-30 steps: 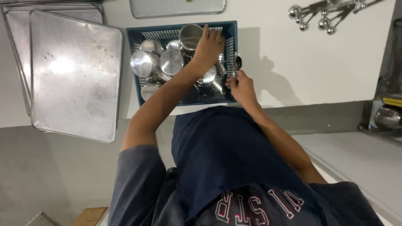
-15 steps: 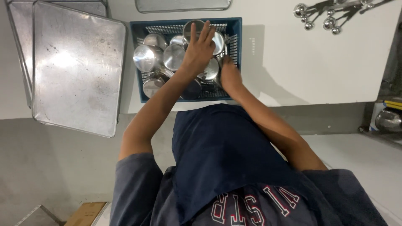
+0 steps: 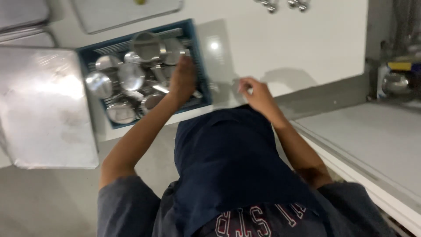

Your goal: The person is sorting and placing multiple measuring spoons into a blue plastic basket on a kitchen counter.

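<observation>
— On the white counter (image 3: 285,48), what do you have in front of you?

— I see a blue crate (image 3: 199,66) full of small shiny metal cups and ladles. It stands at the near edge of the counter, just beside a big metal tray (image 3: 44,114) on its left. More trays lie behind it, at the top edge of my view.

— Where is my left hand?

— My left hand (image 3: 183,80) is inside the crate, on its right side. It lies palm down over the metal cups (image 3: 118,79), with the fingers together and pointing away from me. The picture is blurred there, so I cannot tell if the fingers close on one cup or only rest on them.

— And the right one?

— My right hand (image 3: 254,93) is outside the crate, to the right of it, low over the bare counter close to its edge. The fingers are curled inward. Something small and pale shows at the fingertips, but I cannot tell what it is, or whether the hand really pinches it.

— Anything else around?

— At the far right there is a grey lower surface (image 3: 364,140), and above it a round metal piece (image 3: 394,82) in a dark corner. Some metal spoons (image 3: 280,4) hang at the top edge. A dark blue apron (image 3: 232,166) covers the middle of my view.
</observation>
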